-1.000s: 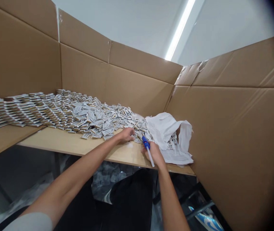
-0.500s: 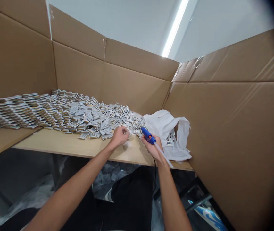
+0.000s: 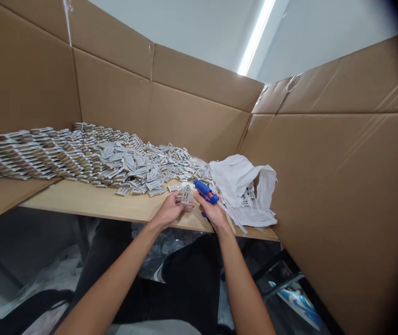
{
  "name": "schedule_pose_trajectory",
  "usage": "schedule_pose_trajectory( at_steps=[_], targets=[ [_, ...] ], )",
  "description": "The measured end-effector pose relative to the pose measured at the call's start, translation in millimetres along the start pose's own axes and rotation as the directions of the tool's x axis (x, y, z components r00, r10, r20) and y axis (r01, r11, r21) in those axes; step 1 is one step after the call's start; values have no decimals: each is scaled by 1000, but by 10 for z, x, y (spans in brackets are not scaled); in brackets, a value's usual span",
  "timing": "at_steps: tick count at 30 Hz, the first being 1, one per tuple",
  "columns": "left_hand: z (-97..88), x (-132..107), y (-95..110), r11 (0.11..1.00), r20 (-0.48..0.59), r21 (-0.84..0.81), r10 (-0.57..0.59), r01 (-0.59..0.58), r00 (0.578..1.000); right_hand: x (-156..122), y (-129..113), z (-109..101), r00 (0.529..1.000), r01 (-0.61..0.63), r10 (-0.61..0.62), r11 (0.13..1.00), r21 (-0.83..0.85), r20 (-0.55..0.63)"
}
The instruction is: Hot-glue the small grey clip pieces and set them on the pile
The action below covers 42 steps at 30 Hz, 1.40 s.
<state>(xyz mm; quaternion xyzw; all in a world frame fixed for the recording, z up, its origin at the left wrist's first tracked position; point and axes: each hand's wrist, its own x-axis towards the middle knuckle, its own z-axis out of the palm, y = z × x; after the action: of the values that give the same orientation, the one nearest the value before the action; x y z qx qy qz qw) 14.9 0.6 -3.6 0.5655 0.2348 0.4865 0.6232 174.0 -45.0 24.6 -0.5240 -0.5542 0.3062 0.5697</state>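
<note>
My left hand (image 3: pixel 171 209) pinches a small grey cut-out piece (image 3: pixel 185 194) with an arched top and slots, held upright over the tabletop's front part. Close on its right, my right hand (image 3: pixel 212 211) is wrapped round a blue hot glue gun (image 3: pixel 206 191). The gun's nozzle points up and left, and a long whitish glue stick (image 3: pixel 235 219) sticks out of its back toward my wrist. Just beyond the left hand, a loose pile of similar grey pieces (image 3: pixel 139 170) spreads over the wooden tabletop (image 3: pixel 90 200). Whether the nozzle touches the piece I cannot tell.
Stacked rows of the pieces (image 3: pixel 27 153) fill the left side. A crumpled white plastic bag (image 3: pixel 232 179) with pieces inside lies at the right. Tall cardboard walls (image 3: pixel 199 107) enclose the back and sides. Below the table edge are my legs and clear plastic bags (image 3: pixel 164 249).
My left hand has come slightly nearer and turned the arched piece upright into view. The right hand has moved left with the glue gun, closer to the piece.
</note>
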Motion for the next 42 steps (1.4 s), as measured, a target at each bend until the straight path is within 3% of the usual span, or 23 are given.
schedule_pose_trajectory(
  at_steps=[7, 20, 26, 34, 42],
  targets=[
    [-6, -3, -17, 997, 64, 55, 45, -49, 997, -25, -30, 87, 990, 140, -138, 984, -109, 29],
    [-36, 16, -77, 987, 95, 131, 80, -92, 992, 3, 22, 84, 983, 178, -183, 962, -209, -8],
    [-50, 11, -88, 983, 93, 142, 107, -120, 990, -38, -36, 78, 976, 217, -217, 938, -269, 27],
    [-37, 25, -100, 986, 67, 134, 95, -103, 993, -89, -79, 126, 955, 274, -296, 900, -338, -15],
    [-30, 17, -85, 990, 59, 119, 74, -81, 996, -68, -10, 127, 962, 252, -272, 907, -336, -12]
  ],
)
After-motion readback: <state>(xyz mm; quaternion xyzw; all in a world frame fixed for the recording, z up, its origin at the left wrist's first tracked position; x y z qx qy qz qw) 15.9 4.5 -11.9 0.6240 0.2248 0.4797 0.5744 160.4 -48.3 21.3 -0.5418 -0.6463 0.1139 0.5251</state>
